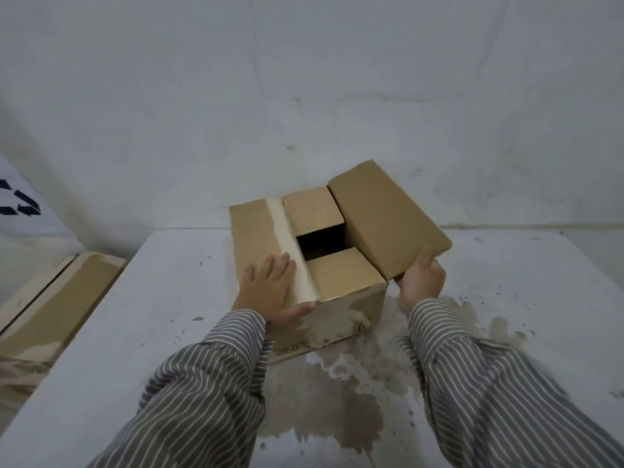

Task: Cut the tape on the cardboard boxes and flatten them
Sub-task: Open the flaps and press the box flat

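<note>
My right grip [421,282] pinches the raised right flap [385,221] of the brown cardboard box [337,309] mid-frame on the stained white bench [152,315]; my left grip [270,292] lies flat, released, on the left flap. The box's interior is dark, contents unreadable.

White tabletop [162,298] speckled with dark marks, brownish stain [337,400] spreading across near centre, scuffed pale grey wall [304,96] at far side, white sheet with dark blue print [20,201] at far left
</note>
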Motion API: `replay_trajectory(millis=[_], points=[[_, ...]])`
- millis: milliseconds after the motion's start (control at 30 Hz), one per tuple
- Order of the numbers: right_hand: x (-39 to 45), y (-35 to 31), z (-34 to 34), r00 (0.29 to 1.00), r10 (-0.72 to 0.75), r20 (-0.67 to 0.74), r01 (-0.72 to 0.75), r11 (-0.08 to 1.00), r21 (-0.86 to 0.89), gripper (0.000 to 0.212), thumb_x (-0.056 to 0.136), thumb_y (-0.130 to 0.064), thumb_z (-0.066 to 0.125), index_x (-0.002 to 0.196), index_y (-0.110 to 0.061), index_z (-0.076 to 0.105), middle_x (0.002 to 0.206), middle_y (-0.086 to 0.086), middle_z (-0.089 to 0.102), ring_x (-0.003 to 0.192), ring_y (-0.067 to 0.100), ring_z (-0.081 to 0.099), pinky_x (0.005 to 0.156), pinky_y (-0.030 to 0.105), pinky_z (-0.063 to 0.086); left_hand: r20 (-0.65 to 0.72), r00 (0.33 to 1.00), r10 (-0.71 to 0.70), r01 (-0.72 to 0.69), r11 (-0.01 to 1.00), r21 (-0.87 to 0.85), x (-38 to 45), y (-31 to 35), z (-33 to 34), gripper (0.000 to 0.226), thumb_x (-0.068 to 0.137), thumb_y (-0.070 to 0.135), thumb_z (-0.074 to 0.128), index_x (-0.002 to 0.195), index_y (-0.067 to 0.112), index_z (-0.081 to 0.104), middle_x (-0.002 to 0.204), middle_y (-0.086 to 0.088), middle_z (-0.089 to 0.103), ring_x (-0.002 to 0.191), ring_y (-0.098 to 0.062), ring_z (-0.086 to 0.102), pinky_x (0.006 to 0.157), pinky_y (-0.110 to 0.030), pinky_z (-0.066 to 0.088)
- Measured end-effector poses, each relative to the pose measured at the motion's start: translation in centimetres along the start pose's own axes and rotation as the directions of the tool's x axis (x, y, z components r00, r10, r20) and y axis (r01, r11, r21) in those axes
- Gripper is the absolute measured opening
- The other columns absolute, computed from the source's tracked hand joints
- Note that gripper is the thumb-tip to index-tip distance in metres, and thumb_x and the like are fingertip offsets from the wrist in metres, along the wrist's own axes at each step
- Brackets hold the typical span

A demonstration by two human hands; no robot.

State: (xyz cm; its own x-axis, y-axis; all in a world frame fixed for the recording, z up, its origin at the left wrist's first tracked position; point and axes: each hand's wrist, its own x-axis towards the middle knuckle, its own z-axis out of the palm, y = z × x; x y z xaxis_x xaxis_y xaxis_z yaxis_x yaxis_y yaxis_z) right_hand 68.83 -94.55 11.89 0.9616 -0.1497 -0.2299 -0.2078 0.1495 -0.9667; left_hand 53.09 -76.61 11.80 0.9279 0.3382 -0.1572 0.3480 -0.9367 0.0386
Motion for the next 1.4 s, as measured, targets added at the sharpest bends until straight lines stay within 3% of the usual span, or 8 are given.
replay_trajectory(millis=[167, 233, 333, 467, 700, 1000, 1267, 1400], points=[[0.9, -0.5, -1.9, 0.916, -0.402, 0.018, 0.299, 0.651, -0.698, 0.079, 0.092, -0.034, 0.053, 0.151, -0.015, 0.003, 0.159, 0.012, -0.005, 0.146, 0.027, 0.0, 0.111, 0.057, -0.002, 0.006, 0.999, 0.048, -0.048, 0.997, 0.054, 0.8, 1.0, -0.1, 0.115, 0.053, 0.092, -0.012, 0.15, 0.029, -0.015, 0.159, 0.003, -0.014, 0.147, -0.026, -0.006, 0.116, -0.055, 0.004], [0.7, -0.3, -1.6, 0.632, -0.656, 0.413, 0.663, 0.182, -0.726, 0.062, 0.093, -0.039, 0.041, 0.147, -0.012, 0.025, 0.158, 0.015, 0.009, 0.145, 0.028, 0.008, 0.107, 0.058, -0.008, 0.007, 0.994, 0.107, -0.107, 0.992, 0.074, 0.9, 0.9, 0.1, 0.118, 0.039, 0.087, -0.034, 0.144, 0.033, -0.026, 0.158, 0.007, -0.017, 0.147, -0.027, -0.006, 0.114, -0.058, 0.006], [-0.5, 0.6, 0.1, 0.398, -0.391, 0.83, 0.817, -0.26, -0.514, 0.07, 0.088, -0.055, 0.012, 0.145, -0.021, 0.035, 0.157, 0.011, 0.016, 0.144, 0.029, 0.014, 0.109, 0.057, -0.006, 0.028, 0.983, 0.183, -0.185, 0.972, 0.142, 0.7, 1.1, 0.6, 0.103, 0.041, 0.073, -0.048, 0.137, 0.039, -0.031, 0.158, 0.009, -0.016, 0.147, -0.028, -0.004, 0.112, -0.06, 0.009], [-0.5, 2.5, 0.1, 0.615, -0.132, 0.777, 0.76, -0.16, -0.629, 0.096, 0.066, -0.067, -0.016, 0.151, -0.029, 0.006, 0.159, 0.006, -0.007, 0.145, 0.033, -0.001, 0.114, 0.05, 0.002, 0.106, 0.976, 0.189, -0.211, 0.941, 0.266, 0.0, 1.8, 0.2, 0.07, 0.083, 0.06, -0.016, 0.149, 0.035, -0.015, 0.159, 0.0, -0.014, 0.146, -0.032, -0.004, 0.114, -0.059, 0.009], [-0.2, 2.6, -0.3, 0.635, -0.102, 0.766, 0.758, -0.108, -0.643, 0.084, 0.08, -0.069, -0.001, 0.151, -0.027, 0.011, 0.159, 0.002, -0.001, 0.142, 0.034, 0.01, 0.115, 0.047, 0.012, -0.147, 0.944, 0.295, -0.261, 0.941, 0.215, -0.5, 1.6, -0.5, 0.063, 0.086, 0.013, 0.065, 0.139, 0.016, 0.031, 0.147, -0.022, 0.038, 0.128, -0.046, 0.043, 0.094, -0.064, 0.042], [-0.5, 2.5, -0.1, 0.638, -0.089, 0.765, 0.76, -0.087, -0.644, 0.098, 0.064, -0.068, -0.015, 0.151, -0.029, 0.012, 0.159, -0.001, 0.002, 0.143, 0.035, 0.009, 0.115, 0.047, 0.011, -0.393, 0.891, 0.228, -0.282, 0.956, -0.086, -0.7, -0.1, 0.3, 0.048, 0.099, 0.053, 0.018, 0.121, 0.019, 0.043, 0.133, -0.023, 0.052, 0.117, -0.044, 0.054, 0.082, -0.058, 0.051], [-1.2, 1.3, 0.9, 0.718, -0.033, 0.695, 0.694, -0.046, -0.719, 0.065, 0.094, -0.061, 0.019, 0.15, -0.03, 0.01, 0.159, 0.001, 0.002, 0.143, 0.035, 0.004, 0.113, 0.06, 0.004, -0.756, 0.574, -0.315, -0.356, 0.735, -0.577, -4.2, -3.2, -1.5, 0.064, 0.089, 0.017, 0.057, 0.144, 0.013, 0.025, 0.145, -0.023, 0.035, 0.133, -0.035, 0.038, 0.108, -0.034, 0.039], [-2.7, -0.3, 3.7, 0.628, -0.081, 0.774, 0.76, -0.149, -0.633, 0.063, 0.094, -0.061, 0.018, 0.15, -0.03, 0.012, 0.158, -0.001, 0.007, 0.145, 0.028, -0.002, 0.106, 0.067, -0.004, -0.822, 0.384, -0.421, 0.107, 0.904, -0.413, -7.3, -6.5, -0.5, 0.072, 0.08, 0.029, 0.06, 0.143, 0.011, 0.03, 0.145, -0.017, 0.039, 0.137, -0.035, 0.03, 0.109, -0.062, 0.019]])
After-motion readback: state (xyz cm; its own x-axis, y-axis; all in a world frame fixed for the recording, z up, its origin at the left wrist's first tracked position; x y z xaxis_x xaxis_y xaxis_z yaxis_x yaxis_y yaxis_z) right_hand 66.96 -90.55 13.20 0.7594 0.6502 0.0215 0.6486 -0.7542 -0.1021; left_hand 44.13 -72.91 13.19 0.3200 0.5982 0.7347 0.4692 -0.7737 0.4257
